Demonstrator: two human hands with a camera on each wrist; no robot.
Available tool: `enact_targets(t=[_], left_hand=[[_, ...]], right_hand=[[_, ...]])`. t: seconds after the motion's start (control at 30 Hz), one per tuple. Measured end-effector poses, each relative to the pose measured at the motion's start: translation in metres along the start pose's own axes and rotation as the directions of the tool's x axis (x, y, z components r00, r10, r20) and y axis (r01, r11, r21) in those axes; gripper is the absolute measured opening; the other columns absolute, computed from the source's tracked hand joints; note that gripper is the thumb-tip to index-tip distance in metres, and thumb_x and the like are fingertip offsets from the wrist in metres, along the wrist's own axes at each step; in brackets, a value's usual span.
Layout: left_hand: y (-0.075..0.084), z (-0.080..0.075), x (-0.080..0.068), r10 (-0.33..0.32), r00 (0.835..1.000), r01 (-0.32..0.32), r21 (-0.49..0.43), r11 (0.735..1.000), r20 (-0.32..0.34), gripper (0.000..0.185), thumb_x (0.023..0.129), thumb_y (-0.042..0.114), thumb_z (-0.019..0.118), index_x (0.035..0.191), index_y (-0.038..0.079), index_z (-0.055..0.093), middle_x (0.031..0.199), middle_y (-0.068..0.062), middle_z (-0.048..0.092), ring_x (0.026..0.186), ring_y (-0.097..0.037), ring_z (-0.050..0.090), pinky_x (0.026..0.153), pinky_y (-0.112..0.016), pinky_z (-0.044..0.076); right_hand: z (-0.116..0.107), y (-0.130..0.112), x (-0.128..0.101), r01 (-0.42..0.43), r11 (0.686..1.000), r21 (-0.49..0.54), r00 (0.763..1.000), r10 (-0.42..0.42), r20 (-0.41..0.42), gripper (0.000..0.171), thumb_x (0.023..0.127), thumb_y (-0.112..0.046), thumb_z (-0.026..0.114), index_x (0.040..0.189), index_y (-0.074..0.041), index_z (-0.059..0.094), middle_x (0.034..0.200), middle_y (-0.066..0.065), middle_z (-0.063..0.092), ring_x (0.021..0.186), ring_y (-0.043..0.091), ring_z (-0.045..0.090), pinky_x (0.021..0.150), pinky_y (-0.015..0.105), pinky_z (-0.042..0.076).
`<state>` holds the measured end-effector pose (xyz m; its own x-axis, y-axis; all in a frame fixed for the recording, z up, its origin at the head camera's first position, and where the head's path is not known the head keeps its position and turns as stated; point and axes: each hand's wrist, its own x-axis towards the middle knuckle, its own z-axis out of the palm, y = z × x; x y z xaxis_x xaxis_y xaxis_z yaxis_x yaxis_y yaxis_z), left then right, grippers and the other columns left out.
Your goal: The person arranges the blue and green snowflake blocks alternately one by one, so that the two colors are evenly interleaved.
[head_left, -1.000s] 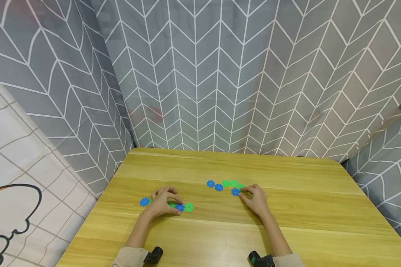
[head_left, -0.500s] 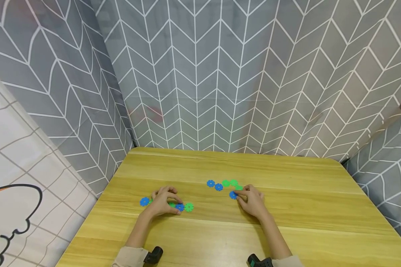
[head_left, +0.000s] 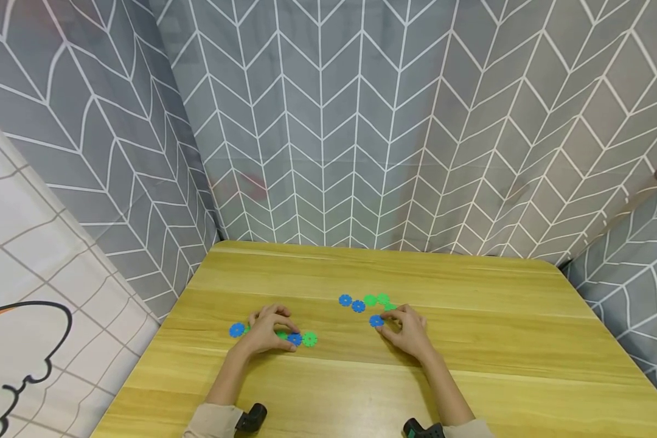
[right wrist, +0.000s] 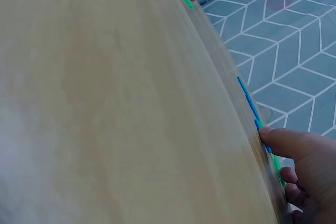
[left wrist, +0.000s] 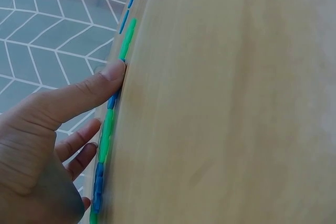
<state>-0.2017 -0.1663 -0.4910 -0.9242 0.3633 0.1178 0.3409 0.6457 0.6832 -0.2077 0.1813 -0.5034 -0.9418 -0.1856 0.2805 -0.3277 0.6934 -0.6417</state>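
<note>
A row of blue and green plastic snowflake discs lies on the wooden table under my left hand (head_left: 266,333), whose palm hides the row's middle. Thumb and forefinger of that hand hold a blue disc (head_left: 294,340) near the row's right end. A green disc (head_left: 309,339) adjoins it on the right, and another blue disc (head_left: 237,330) shows at the far left. My right hand (head_left: 409,331) pinches a single blue disc (head_left: 376,321) at its right edge, close over the table. In the right wrist view, the thumb (right wrist: 273,136) lies against this blue disc.
Behind the right hand's disc lie two blue discs (head_left: 352,303) and several green discs (head_left: 376,300), one partly behind the fingers. The wooden table (head_left: 471,292) reaches back to a grey patterned curtain (head_left: 361,121). Each wrist wears a black camera (head_left: 252,418).
My right hand has moved left and slightly nearer with the blue disc, away from the green discs behind it. The left hand has stayed in place on its row.
</note>
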Motion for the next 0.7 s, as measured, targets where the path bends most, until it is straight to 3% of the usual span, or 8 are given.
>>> enact_targets(t=[0.4,0.7], left_hand=[[0.0003,0.0000,-0.0006,0.004,1.000,-0.004,-0.013,1.000,0.008,0.025,0.062,0.025,0.087,0.083,0.022,0.075,0.118,-0.010,0.053,0.117,-0.036,0.037,0.097,-0.063,0.003],[0.0058,0.0022,0.0008,0.023,0.999,-0.023,-0.027,0.999,0.023,0.045,0.060,0.030,0.089,0.099,0.017,0.073,0.116,-0.009,0.052,0.113,-0.034,0.039,0.094,-0.063,0.007]], right_hand=[[-0.0001,0.0021,-0.0018,-0.005,0.999,0.038,1.000,0.006,-0.019,0.015,0.074,-0.014,0.076,0.087,-0.007,0.070,0.090,0.004,0.060,0.085,0.024,0.051,0.082,0.045,0.025],[0.0016,0.0015,-0.0018,-0.011,1.000,0.029,0.999,0.012,-0.032,0.017,0.074,-0.016,0.076,0.088,-0.008,0.070,0.091,0.004,0.061,0.085,0.023,0.052,0.081,0.045,0.025]])
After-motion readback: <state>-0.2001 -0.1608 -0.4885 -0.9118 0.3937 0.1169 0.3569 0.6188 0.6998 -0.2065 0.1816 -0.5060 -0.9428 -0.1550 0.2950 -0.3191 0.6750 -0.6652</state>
